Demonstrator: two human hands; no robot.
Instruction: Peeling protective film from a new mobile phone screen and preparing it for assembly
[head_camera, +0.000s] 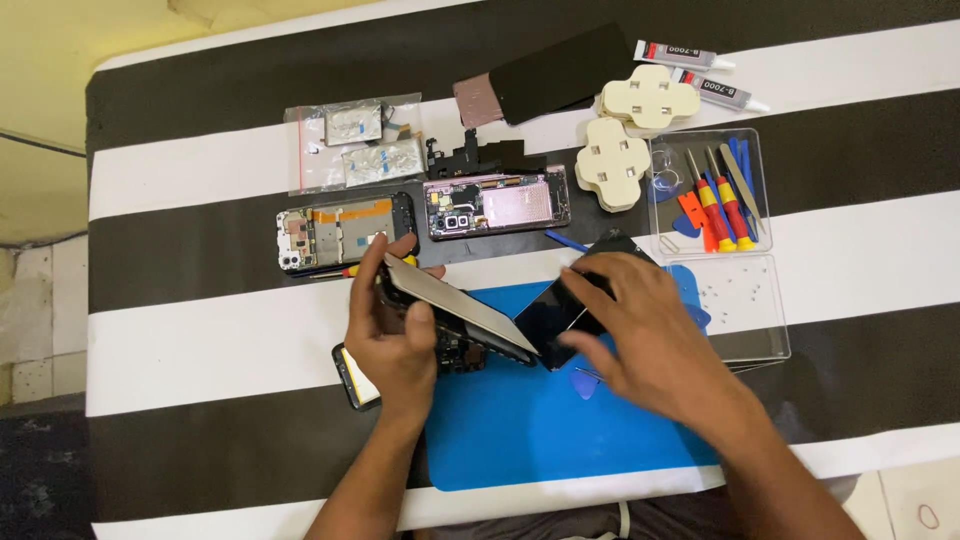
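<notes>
item: phone body (455, 335), tilted over the blue mat (540, 425), left hand (395, 335) clamped round its end, right hand (640, 335) spread flat on the black screen panel (560, 310) beside it; step judged panel separation, needing steady, gentle prying.

Clear zip bag (352, 143) of parts upper left; two white glue tubes (700, 72) upper right; glossy black screen (565, 305) mid-mat.
</notes>
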